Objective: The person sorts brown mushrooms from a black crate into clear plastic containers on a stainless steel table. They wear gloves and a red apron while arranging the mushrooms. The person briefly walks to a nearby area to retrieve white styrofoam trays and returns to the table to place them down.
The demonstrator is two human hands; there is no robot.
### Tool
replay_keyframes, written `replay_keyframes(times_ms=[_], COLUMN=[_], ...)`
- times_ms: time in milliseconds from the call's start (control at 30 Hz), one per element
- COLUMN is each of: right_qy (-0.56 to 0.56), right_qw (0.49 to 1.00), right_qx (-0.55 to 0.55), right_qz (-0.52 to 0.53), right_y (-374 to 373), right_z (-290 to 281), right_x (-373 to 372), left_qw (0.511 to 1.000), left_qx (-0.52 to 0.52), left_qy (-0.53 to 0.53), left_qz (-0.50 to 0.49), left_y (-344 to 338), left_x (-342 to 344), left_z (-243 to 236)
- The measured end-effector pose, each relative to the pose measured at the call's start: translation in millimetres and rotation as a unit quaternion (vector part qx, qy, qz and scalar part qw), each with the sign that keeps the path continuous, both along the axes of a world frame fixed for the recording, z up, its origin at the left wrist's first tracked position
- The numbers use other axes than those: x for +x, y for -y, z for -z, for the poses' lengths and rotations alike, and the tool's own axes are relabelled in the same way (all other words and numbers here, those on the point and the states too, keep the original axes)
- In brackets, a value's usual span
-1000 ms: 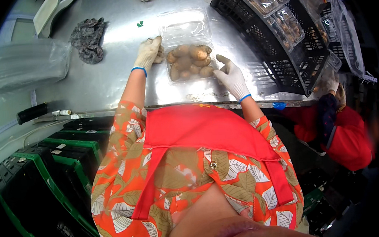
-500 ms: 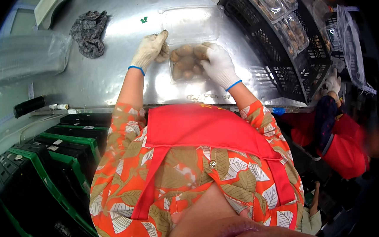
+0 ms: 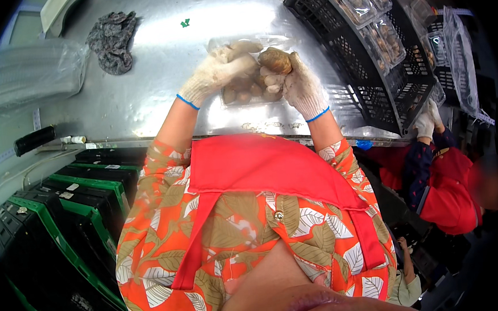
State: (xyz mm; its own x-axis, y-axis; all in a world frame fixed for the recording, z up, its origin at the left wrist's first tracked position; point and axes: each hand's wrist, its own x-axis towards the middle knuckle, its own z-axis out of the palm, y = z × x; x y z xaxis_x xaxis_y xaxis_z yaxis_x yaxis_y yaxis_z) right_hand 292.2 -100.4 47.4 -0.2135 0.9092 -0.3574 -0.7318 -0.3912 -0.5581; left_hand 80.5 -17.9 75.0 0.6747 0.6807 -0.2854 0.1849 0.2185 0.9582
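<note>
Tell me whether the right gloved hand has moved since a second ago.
Yes. The right gloved hand left the near right corner of the clear plastic clamshell tray and rose over it, holding a brown mushroom.

1. Work surface: a stainless-steel table (image 3: 143,99), its front edge running just ahead of the person's apron.
2. Centre: a clear plastic clamshell tray (image 3: 252,90) of brown mushrooms rests directly on the steel.
3. Far left: a crumpled grey cloth (image 3: 111,41) lies flat.
4. Left edge: a folded clear plastic bag (image 3: 27,75).
5. Between cloth and tray: a small green scrap (image 3: 184,23).
6. Right side: a black slotted crate (image 3: 363,57) stands on the table, holding filled clamshell packs.
</note>
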Motion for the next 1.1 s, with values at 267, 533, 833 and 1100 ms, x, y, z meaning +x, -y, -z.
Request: replay_keyframes(times_ms=[267,533,833,1100], right_qy=[0.076,0.369,0.386,0.53], right_qw=[0.996,0.925,0.921,0.841], right_qx=[-0.041,0.083,0.004,0.102], right_qz=[-0.001,-0.03,-0.053,-0.045], right_y=[0,-1,8,15], right_z=[-3,-25,-40,-28], right_x=[-10,-14,-28,-29], left_qw=[0.988,0.995,0.943,0.946], left_qx=[0.147,0.094,0.272,0.275], left_qy=[-0.045,-0.001,-0.191,-0.167], left_qz=[0.01,-0.018,-0.015,-0.03], left_y=[10,15,16,4], left_x=[11,11,13,14], left_z=[-2,-11,11,26])
